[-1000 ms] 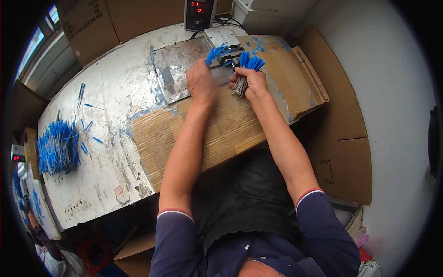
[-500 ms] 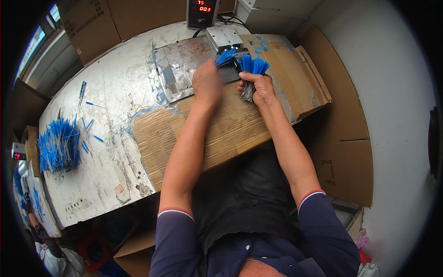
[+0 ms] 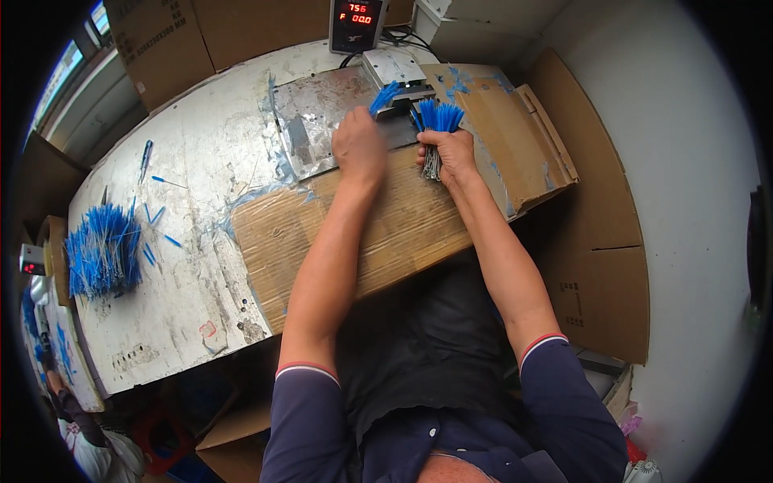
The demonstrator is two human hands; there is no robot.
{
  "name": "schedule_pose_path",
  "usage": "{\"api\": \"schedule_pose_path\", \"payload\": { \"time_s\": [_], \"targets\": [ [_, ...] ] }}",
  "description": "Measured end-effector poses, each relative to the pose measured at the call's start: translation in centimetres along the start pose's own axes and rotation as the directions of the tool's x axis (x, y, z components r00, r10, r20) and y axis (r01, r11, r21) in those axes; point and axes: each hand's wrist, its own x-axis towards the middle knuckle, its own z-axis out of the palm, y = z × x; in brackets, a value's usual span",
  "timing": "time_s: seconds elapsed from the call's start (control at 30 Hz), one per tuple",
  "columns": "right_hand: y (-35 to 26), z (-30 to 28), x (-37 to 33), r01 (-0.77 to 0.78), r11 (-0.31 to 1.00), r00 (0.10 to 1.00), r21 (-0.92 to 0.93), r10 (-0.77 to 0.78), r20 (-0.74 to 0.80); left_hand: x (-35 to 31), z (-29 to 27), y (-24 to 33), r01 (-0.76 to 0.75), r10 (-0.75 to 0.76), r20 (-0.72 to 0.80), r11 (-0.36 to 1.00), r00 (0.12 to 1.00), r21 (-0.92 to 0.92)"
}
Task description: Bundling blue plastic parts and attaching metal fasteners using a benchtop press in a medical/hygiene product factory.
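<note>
My right hand is closed around an upright bundle of thin blue-tipped wire brushes, their looped wire ends hanging below the fist. To its left, my left hand, slightly blurred, is closed on a smaller bunch of the same brushes; only the blue ends show above the fingers. This bunch slants up and right, in front of a small metal device on a worn metal plate. How the left fingertips grip it is hidden by the back of the hand.
A large pile of brushes lies at the left of the scuffed white table, with several loose ones and a pen nearby. Flattened cardboard covers the front edge. A red-digit display stands behind; a cardboard box is at right.
My left hand has shifted slightly left with its bunch, whose blue ends now sit a little further left of the device. My right hand has barely moved. The display's digits have changed.
</note>
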Motion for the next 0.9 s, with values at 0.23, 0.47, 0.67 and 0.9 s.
{"api": "schedule_pose_path", "payload": {
  "time_s": [0.23, 0.47, 0.67, 0.9],
  "targets": [
    [-0.6, 2.0, 1.3, -0.010, 0.992, 0.994, -0.125, -0.004, -0.108, 0.2, -0.2, 0.0, 0.087, -0.092, -0.054, 0.993, 0.994, -0.077],
    [0.1, 1.6, 1.9, 0.025, 0.998, 0.994, -0.050, -0.030, -0.108, 0.5, -0.2, 0.2, 0.004, -0.014, -0.186, 0.999, 0.982, -0.054],
    [-0.2, 0.9, 1.0, 0.002, 0.995, 1.000, 0.103, 0.000, -0.012, 0.2, -0.4, 0.2, 0.040, -0.044, -0.026, 0.991, 0.999, -0.131],
    [0.0, -0.2, 0.5, 0.000, 0.992, 0.999, 0.127, -0.005, 0.039, 0.2, -0.6, 0.4, -0.009, 0.011, 0.008, 0.990, 1.000, -0.141]
  ]
}}
